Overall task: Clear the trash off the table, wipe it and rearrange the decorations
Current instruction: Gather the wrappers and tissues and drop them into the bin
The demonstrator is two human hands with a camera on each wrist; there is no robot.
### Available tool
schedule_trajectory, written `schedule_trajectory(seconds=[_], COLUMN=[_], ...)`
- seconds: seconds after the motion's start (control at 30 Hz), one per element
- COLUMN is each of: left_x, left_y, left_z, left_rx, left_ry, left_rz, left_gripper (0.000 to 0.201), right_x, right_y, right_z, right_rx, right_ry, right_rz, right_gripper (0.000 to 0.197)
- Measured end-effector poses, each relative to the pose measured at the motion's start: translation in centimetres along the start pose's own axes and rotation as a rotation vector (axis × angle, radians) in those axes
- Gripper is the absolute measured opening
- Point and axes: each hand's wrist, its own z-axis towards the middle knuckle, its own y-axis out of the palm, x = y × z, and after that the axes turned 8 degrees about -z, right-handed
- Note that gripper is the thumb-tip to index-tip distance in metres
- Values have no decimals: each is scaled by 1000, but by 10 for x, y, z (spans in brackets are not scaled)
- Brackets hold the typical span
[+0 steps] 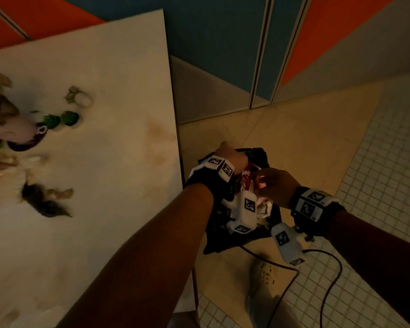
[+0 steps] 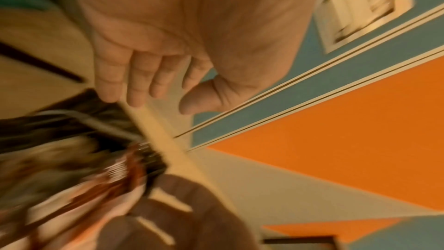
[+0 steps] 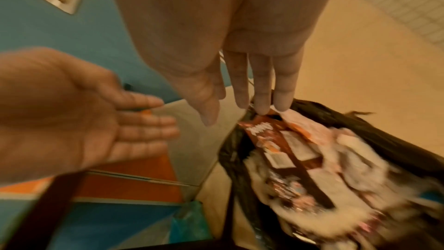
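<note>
A black trash bag (image 1: 223, 242) stands open on the floor just right of the cream table (image 1: 104, 79). Inside lie a red chip packet (image 1: 246, 174) and crumpled white paper (image 1: 263, 207). My left hand (image 1: 227, 155) hovers over the bag's far rim, fingers straight, palm bare (image 2: 153, 100). My right hand (image 1: 268, 181) hangs over the bag's middle, fingers extended downward (image 3: 240, 109) just above the chip packet (image 3: 271, 136), holding nothing. The bag (image 3: 336, 117) and paper (image 3: 336, 159) look blurred. The left hand (image 3: 84, 121) also shows open in the right wrist view.
On the table's left side stand small green plants (image 1: 57, 119), a white pot (image 1: 81, 98) and a flower bunch (image 1: 0, 110). Dark debris (image 1: 43, 202) and a brownish stain (image 1: 156, 143) mark the top. A pale shoe (image 1: 265, 278) and black cable (image 1: 329, 268) are on the floor.
</note>
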Motion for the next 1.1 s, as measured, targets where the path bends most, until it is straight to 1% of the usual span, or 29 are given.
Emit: schedule_trajectory(seconds=[0.03,0.1,0.2,0.27,0.33,0.4,0.47,0.53,0.63,0.7,0.77,0.83,0.9,0.97,1.03,1.1], left_x=[7,15,7,-10,-35,-62,-91,-119,-156,-179,-199,-216,-230,-242,-250,-254], left_y=[-11,-35,-81,-120,-162,-206,-253,-299,-367,-411,-455,-489,-514,-532,-542,-546], left_z=[-7,-29,-74,-103,-128,-148,-160,-166,-172,-177,-176,-176,-175,-172,-166,-160], left_rx=[-1,-1,37,90,175,234,286,340,412,450,472,473,494,497,470,443], left_ry=[54,178,342,393,390,367,291,242,212,211,211,191,194,193,162,134], left_rz=[-14,-91,-185,-164,-114,-85,-68,-73,11,62,126,160,135,103,103,129], left_gripper=[52,41,19,14,12,12,12,13,11,9,11,9,7,8,10,7], right_x=[-7,-22,-49,-71,-94,-117,-141,-170,-218,-248,-276,-300,-320,-335,-345,-352], right_y=[-5,-15,-30,-35,-32,-19,-2,19,60,89,117,143,168,195,222,246], right_z=[-6,-20,-39,-51,-60,-69,-76,-84,-93,-98,-103,-107,-109,-109,-106,-100], right_rx=[20,13,68,81,117,157,201,227,241,253,235,192,118,62,22,-6], right_ry=[-30,-64,-209,-284,-346,-413,-471,-515,-560,-594,-616,-607,-556,-473,-412,-371], right_rz=[31,68,-57,-81,-87,-90,-95,-117,-77,-90,-138,-142,-148,-274,-425,-535], right_gripper=[47,30,24,16,10,10,10,9,13,17,21,27,32,38,45,51])
